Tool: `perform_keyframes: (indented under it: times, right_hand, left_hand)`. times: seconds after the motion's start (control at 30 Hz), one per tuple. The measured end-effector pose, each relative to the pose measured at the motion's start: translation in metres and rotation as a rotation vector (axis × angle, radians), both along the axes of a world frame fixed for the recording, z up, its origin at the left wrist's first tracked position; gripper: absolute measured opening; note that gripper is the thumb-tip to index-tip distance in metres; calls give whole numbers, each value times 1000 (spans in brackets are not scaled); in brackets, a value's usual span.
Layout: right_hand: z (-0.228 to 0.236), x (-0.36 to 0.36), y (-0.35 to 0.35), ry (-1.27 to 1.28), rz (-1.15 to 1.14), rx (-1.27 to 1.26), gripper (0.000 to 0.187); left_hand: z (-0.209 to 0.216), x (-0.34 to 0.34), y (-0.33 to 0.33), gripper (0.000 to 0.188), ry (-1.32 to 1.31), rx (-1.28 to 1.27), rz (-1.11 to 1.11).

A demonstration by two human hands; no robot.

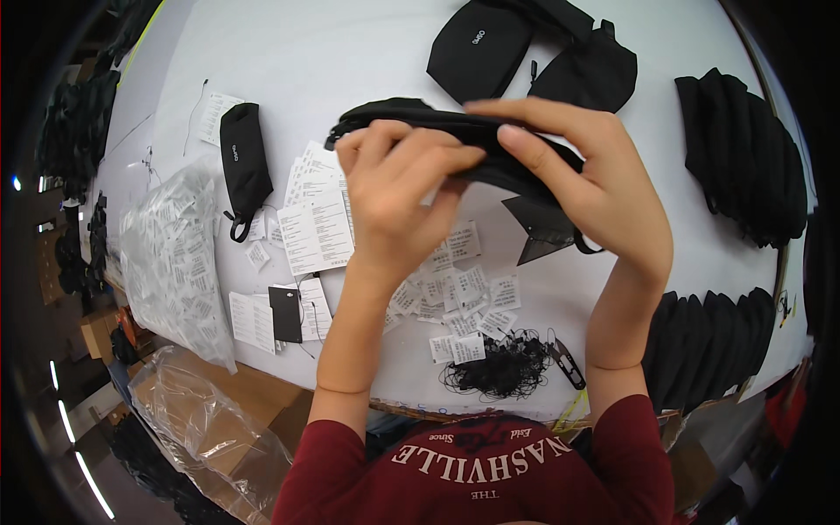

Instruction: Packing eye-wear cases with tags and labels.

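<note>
Above the middle of the white table, a black fabric pouch (503, 171) is held between my two hands. My left hand (394, 175) has its fingers curled over the near side of the pouch. From the right, my right hand (604, 171) pinches it, thumb along the near side and fingers on the far side. A dark loop and a flat dark triangular piece (535, 229) show below the right hand. Under the hands lie loose white printed labels (468, 289) and a fan of white cards (313, 232).
A clear bag full of labels (171, 249) and a slim black pouch (245, 157) lie left. More black pouches (481, 52) lie at the back, with stacks (739, 157) at the right. Black strings (499, 363) and thread snips (567, 363) sit near the front edge.
</note>
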State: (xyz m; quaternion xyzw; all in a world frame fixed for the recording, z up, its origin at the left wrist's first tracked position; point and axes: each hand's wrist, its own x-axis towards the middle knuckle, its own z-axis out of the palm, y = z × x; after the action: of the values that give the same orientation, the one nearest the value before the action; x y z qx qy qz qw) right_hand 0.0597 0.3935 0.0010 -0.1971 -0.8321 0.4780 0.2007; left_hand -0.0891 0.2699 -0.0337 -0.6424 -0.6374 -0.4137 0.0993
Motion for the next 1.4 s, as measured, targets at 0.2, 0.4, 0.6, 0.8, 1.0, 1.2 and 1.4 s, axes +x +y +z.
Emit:
perform_keyframes:
  times: [0.2, 0.4, 0.6, 0.8, 1.0, 1.2, 1.4]
  right_hand:
    - [-18, 13, 24, 229, 147, 63, 79]
    - [-44, -1, 23, -22, 22, -131, 66]
    - [-4, 19, 31, 177, 94, -637, 46]
    - [-42, 66, 99, 900, 550, -1140, 46]
    - [-68, 58, 107, 823, -323, -806, 39]
    - [-49, 6, 73, 820, -759, -967, 29]
    - [-75, 14, 81, 790, -386, -1080, 30]
  left_hand:
    - [1, -16, -3, 19, -416, 186, 161]
    - [3, -22, -5, 15, -562, 188, 92]
    - [12, -39, -11, 13, -532, 138, 330]
    - [10, -23, -5, 17, -501, -59, 218]
    - [9, -5, -3, 15, -352, -193, 100]
    - [9, 0, -5, 17, -390, -343, -10]
    - [9, 4, -3, 16, -340, -382, -149]
